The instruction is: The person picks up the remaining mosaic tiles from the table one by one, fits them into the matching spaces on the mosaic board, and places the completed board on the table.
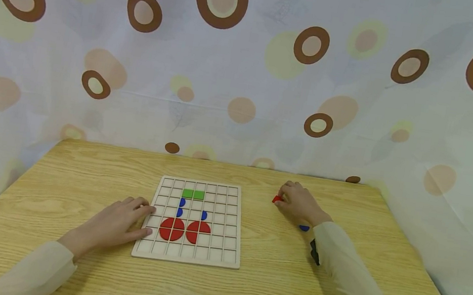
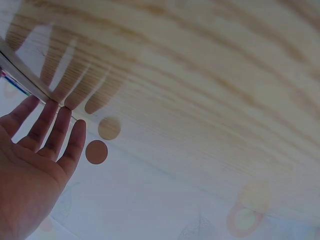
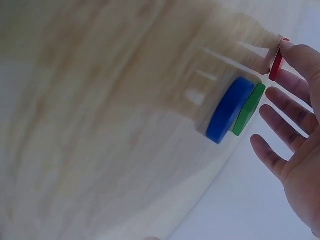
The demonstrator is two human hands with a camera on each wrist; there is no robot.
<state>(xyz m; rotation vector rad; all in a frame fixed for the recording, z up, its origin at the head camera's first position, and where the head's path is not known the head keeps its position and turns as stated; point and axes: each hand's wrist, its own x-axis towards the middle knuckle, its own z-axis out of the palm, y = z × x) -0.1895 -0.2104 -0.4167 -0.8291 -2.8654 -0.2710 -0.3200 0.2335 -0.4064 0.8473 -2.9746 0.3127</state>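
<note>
At the right of the head view my right hand [image 1: 301, 203] pinches a small red piece [image 3: 278, 61] between thumb and index finger, close over the table; its other fingers are spread. A blue half-round piece [image 1: 304, 228] lies beside that wrist. In the right wrist view a green piece [image 3: 249, 111] lies against the blue one; my hand hides it from the head view. My left hand [image 1: 121, 222] rests at the left edge of the wooden grid board [image 1: 222, 259], fingers extended. On the board sit two green squares [image 1: 193, 194], several blue half-round pieces [image 1: 204, 215] and red quarter-round pieces [image 1: 172, 229].
The wood-grain table [image 1: 262, 290] extends around the board on all sides. A patterned curtain [image 1: 247, 69] with brown rings hangs behind the table and along both sides. A black device [image 1: 315, 252] shows at my right wrist.
</note>
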